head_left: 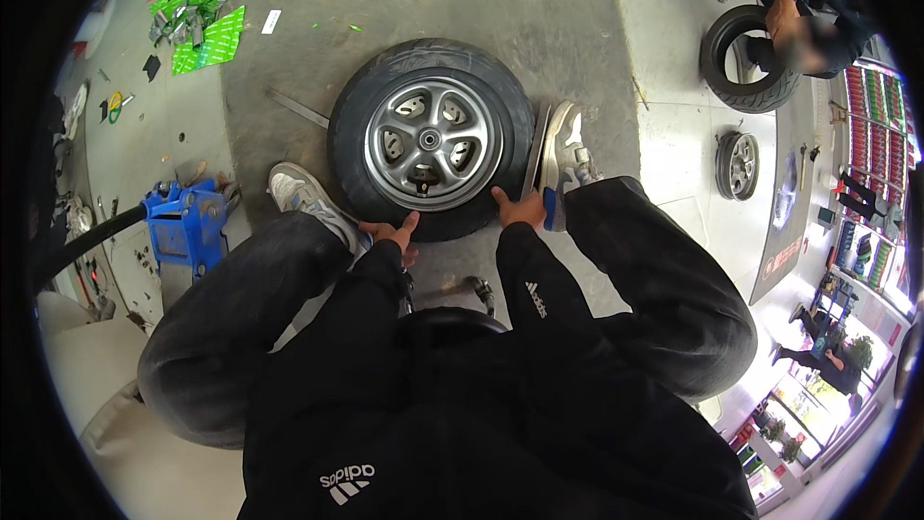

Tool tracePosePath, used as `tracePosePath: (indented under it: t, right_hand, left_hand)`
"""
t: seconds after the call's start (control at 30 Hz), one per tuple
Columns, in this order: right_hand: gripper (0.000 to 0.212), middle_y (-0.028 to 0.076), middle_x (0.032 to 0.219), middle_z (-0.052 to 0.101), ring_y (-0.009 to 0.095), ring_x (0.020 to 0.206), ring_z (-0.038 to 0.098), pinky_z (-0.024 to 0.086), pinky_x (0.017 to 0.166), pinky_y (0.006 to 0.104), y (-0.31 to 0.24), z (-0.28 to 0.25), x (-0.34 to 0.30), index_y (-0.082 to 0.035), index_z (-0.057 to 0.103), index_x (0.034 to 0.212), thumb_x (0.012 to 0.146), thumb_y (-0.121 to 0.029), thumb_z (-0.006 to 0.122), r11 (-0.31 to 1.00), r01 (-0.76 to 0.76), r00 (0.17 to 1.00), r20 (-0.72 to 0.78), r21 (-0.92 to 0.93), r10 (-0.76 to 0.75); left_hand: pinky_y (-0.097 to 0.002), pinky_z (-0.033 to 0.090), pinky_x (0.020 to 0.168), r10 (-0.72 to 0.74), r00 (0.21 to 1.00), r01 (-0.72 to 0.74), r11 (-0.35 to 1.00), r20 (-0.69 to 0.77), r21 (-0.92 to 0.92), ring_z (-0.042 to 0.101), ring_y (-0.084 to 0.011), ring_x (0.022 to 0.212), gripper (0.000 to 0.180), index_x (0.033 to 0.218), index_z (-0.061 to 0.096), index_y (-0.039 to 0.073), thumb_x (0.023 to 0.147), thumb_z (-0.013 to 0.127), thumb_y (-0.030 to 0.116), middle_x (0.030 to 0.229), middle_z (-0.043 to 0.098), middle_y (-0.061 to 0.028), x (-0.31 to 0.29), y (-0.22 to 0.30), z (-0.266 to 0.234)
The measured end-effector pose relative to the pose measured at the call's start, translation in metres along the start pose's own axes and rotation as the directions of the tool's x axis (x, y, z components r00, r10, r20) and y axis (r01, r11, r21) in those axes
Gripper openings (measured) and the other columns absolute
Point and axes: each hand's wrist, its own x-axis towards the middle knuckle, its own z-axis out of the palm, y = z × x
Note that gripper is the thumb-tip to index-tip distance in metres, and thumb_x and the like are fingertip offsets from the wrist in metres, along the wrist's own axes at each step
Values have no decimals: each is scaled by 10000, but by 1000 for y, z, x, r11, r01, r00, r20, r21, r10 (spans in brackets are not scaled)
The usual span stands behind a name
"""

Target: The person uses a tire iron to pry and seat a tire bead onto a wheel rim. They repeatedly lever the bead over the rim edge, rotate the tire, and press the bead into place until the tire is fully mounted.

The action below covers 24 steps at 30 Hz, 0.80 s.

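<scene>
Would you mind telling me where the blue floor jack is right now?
In the head view, the blue floor jack stands on the floor at the person's left, just beyond the left shoe and left of the wheel.

A single view comes from a fisheye camera worn on the person's head, the left one of a side-by-side pair. It looks steeply down over the dark jacket and bent knees to the concrete floor (404,0) just ahead. The wheel (430,140) lying flat there sits near the middle of the picture, close to the lens, with the left hand (393,234) and right hand (520,209) at its near edge. Straight lines bow toward the round black rim. The upper right edge takes in another person with a tyre (746,60), farther off. No second view shares the scene.
</scene>
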Motion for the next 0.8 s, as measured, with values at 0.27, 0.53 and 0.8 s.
tracePosePath:
  t: [0.27,0.53,0.8]
  right_hand:
    - [779,262,1241,701,398,1172,679,549,961,458,-25,-14,-8,38,653,1260,728,-461,927,973,-154,970,163,-172,182]
    - [544,158,801,724,299,727,698,547,697,426,-65,-129,133,18,752,935,847,-515,816,987,157,987,23,37,-158]
    - [579,79,679,651,227,564,622,519,632,386,-266,-357,83,-47,775,915,972,-599,606,821,477,852,-62,-315,-519]
  left_hand:
    - [-449,608,708,40,997,-36,997,-60,65,695,-301,731,1384,1527,-413,180,910,796,452,1193,651,-256,8,-7,-15]
    - [-486,618,705,181,966,-191,981,-186,-34,633,-387,1001,1285,1601,-150,150,846,863,386,1433,444,-240,45,7,32]
    - [-584,615,815,101,980,-131,976,-172,-171,445,-445,1349,1317,1629,-170,228,839,881,311,1686,134,-187,79,5,53]
